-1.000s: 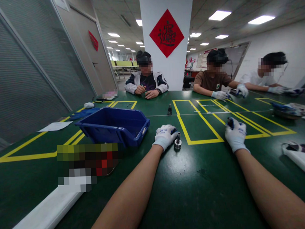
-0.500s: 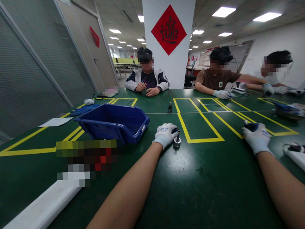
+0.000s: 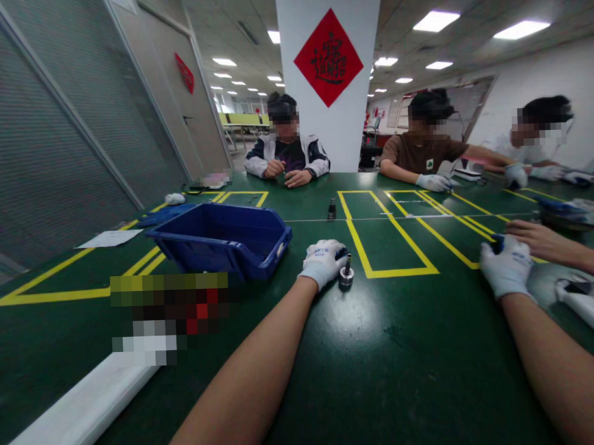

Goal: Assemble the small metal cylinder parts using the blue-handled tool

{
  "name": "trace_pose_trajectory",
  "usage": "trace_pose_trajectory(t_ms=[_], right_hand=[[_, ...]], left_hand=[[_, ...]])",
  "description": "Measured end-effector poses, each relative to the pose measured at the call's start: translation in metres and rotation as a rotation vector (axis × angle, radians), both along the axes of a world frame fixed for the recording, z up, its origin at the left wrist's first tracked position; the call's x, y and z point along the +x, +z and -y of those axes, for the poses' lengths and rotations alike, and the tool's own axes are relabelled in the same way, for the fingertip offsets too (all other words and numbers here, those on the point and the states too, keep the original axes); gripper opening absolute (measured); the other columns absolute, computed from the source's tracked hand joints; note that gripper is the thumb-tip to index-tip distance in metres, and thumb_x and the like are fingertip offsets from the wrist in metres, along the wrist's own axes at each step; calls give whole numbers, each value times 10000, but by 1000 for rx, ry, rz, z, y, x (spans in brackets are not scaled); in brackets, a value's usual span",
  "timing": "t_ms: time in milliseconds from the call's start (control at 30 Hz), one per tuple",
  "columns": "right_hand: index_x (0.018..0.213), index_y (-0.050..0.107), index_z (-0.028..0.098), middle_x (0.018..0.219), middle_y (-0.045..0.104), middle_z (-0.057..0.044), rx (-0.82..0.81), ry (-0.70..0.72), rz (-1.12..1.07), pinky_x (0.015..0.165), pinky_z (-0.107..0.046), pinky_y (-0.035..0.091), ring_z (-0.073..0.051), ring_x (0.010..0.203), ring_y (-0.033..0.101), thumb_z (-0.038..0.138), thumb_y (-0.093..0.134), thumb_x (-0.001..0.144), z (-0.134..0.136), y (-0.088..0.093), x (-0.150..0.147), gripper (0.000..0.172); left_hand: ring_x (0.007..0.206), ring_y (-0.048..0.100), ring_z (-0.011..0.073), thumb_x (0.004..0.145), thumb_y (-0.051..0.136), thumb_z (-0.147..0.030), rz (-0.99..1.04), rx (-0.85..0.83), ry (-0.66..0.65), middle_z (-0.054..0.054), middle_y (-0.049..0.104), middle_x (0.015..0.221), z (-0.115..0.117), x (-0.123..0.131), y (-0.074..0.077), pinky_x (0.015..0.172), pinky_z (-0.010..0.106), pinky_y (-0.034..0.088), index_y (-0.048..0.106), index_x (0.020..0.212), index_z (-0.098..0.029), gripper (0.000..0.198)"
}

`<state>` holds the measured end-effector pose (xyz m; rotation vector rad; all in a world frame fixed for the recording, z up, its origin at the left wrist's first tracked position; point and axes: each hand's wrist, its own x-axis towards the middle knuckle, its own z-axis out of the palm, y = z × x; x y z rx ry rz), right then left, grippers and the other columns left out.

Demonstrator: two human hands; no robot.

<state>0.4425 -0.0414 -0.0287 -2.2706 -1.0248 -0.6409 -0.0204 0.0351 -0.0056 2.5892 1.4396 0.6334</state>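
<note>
My left hand [image 3: 322,262], in a white glove, rests closed on the green table [image 3: 379,349] right beside a small round metal part with an upright pin [image 3: 346,276]; whether the fingers touch it is hidden. My right hand [image 3: 507,267], also gloved, is closed around a small dark blue thing at the right. A bare hand of a person beside me [image 3: 538,239] reaches in from the right and meets my right hand. A second small metal part [image 3: 331,209] stands farther back on the table.
A blue plastic bin [image 3: 219,238] sits left of my left hand. Yellow tape lines [image 3: 390,245] mark boxes on the table. A white strip [image 3: 79,412] lies near left, a white object [image 3: 585,303] at right. Three people sit across the table before a white pillar [image 3: 331,85].
My right hand has moved to the right with the dark blue thing in it. A bare hand has come in from the right to meet it. My left hand has stayed put.
</note>
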Motion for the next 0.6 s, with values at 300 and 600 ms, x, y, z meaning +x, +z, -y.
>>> trace_pose_trajectory(t_ms=[300,600], right_hand=[[1269,528,234,1152,573,-151,-130,39,-55,821,-429,449,-317,1015,555,528,439,808,-3,-6,13,554],[1302,500,238,1153,576,-177,-165,-28,-81,819,-453,432,-351,1027,556,649,334,810,-4,-8,16,662]], left_hand=[[1087,492,229,807,494,-553,-6,31,-3,-27,604,1168,-1,-1,-3,883,337,395,641,1040,-328,357],[1075,499,231,810,492,-546,-5,36,-2,-25,612,1152,-1,-1,-2,871,350,400,638,1038,-331,346]])
